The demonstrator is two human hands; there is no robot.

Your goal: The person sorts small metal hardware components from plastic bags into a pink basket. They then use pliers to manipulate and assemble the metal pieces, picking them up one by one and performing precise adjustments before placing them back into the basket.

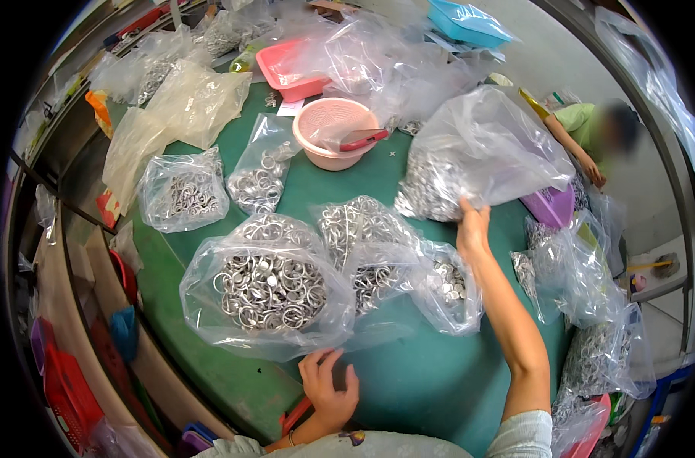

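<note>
The right hand [473, 227] reaches far forward across the green tabletop [431, 382] and its fingers close on the lower edge of a large clear bag of small metal pieces [469, 160], which lies tilted toward the far right. The left hand [328, 382] rests near the front edge of the tabletop, fingers loosely spread and holding nothing, its fingertips touching the near plastic edge of a big clear bag of metal rings [267, 294]. That bag lies directly ahead of the left hand, well to the left of the right hand.

Between the two hands lie two more clear bags: one of rings [362, 244] behind and beside the big one, and a smaller one of round metal discs [448, 286] just beneath the right forearm. Farther left lie two smaller ring bags [183, 191] and [262, 172], side by side. That makes six filled bags in the middle of the tabletop.

Beyond them stands one pink round basin [333, 133], with one pink rectangular tray [290, 69] behind it and one blue tray [466, 23] at the far edge. More bags of metal parts [591, 351] pile at the right side; their count cannot be told. One purple tray [552, 204] sits at the right, next to another person's hand [591, 169].
</note>
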